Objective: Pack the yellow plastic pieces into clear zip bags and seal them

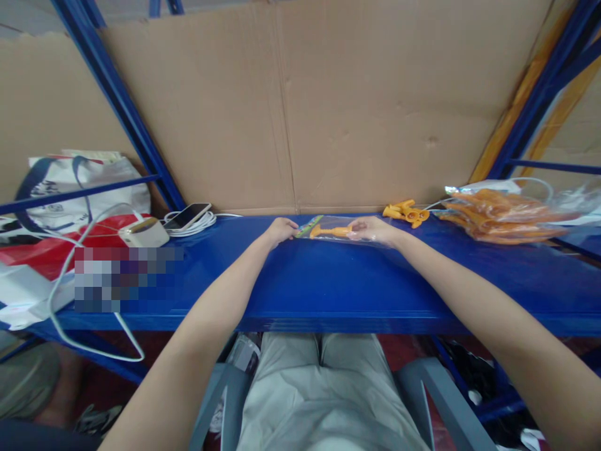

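A small clear plastic bag [334, 223] with a green header card lies on the blue shelf [328, 282] near the cardboard back wall. Inside it is one orange plastic piece [330, 232]. My left hand [280, 230] pinches the bag's left end at the green card. My right hand [373, 230] holds the bag's right end, fingers curled on the plastic. Both arms reach forward over the shelf.
A few loose orange pieces [406, 213] lie to the right of my right hand. A big clear bag of orange pieces [502, 216] sits at far right. At left lie a phone [187, 216], coiled white cable [192, 225], a white charger box [143, 233] and bags [70, 188].
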`<act>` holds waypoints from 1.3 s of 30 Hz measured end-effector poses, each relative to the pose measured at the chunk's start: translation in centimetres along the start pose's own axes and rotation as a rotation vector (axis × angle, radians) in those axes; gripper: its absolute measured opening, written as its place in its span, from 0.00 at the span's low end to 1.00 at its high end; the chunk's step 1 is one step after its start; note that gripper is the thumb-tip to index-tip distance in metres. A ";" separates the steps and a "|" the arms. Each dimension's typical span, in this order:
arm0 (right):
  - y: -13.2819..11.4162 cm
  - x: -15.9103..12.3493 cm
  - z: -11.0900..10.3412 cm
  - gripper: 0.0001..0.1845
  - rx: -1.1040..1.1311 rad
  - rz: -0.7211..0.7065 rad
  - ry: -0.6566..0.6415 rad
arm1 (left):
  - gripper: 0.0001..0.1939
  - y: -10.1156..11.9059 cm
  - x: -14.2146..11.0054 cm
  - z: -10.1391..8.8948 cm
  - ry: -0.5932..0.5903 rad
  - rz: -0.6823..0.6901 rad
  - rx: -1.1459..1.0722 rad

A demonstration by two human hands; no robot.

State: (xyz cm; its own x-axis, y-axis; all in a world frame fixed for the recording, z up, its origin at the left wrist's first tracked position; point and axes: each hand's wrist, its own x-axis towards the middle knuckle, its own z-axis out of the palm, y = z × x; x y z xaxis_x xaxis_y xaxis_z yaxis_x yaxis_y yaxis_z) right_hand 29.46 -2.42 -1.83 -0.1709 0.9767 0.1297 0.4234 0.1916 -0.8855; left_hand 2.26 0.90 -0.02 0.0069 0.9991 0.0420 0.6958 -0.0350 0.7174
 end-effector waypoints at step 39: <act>-0.5 0.2 -1.4 0.08 0.045 -0.016 0.049 | 0.20 -0.5 -0.8 1.1 0.032 0.495 0.704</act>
State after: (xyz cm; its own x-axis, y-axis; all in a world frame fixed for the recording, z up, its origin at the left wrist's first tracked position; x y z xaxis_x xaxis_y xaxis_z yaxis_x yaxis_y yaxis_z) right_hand 30.43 -2.19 -0.75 -0.1327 0.9774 0.1649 0.3807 0.2038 -0.9020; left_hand 2.69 0.16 -1.20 0.4146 0.8712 0.2631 0.9013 -0.4329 0.0133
